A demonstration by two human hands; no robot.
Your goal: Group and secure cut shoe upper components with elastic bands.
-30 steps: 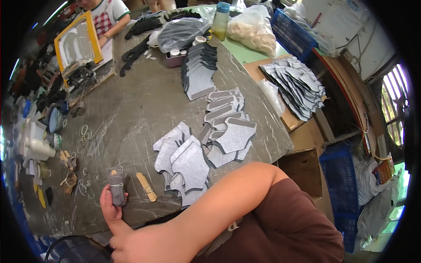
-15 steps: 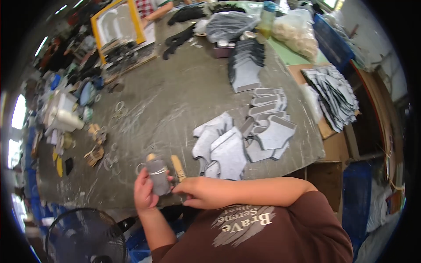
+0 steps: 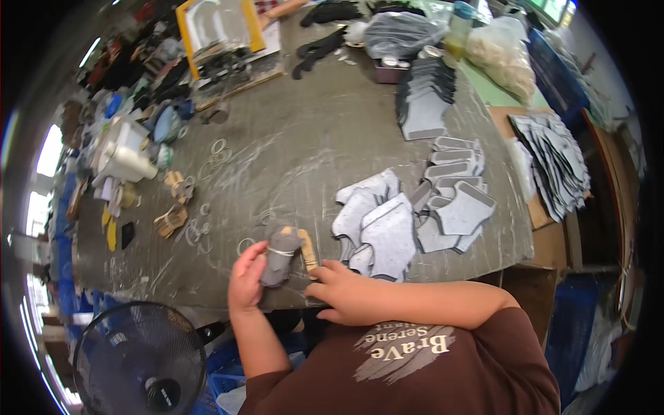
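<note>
A grey bundle of flat fabric pieces [image 3: 282, 257] lies near the table's front edge, a pale band around its middle. My left hand [image 3: 247, 278] is beside the bundle's left side, fingers apart and not wrapped round it; whether a fingertip touches it I cannot tell. Right of the bundle lies a narrow tan strip-like bundle [image 3: 308, 250] with dark bands. My right hand [image 3: 344, 294] reaches its lower end with fingertips spread, and no grip on it shows. Pale grey cut fabric pieces [image 3: 387, 228] lie in a loose pile beyond my right hand.
More grey pieces [image 3: 456, 207] and a dark-edged stack [image 3: 423, 104] lie to the right. Loose pale bands [image 3: 197, 232] and small tan bundles [image 3: 171, 220] are at left. A black fan [image 3: 142, 360] stands below the table's left front. A yellow frame [image 3: 220, 31] stands far left.
My left hand has let go of the grey bundle, which now lies on the table. The right hand has shifted to the tan bundle's lower end. The whole view has moved slightly.
</note>
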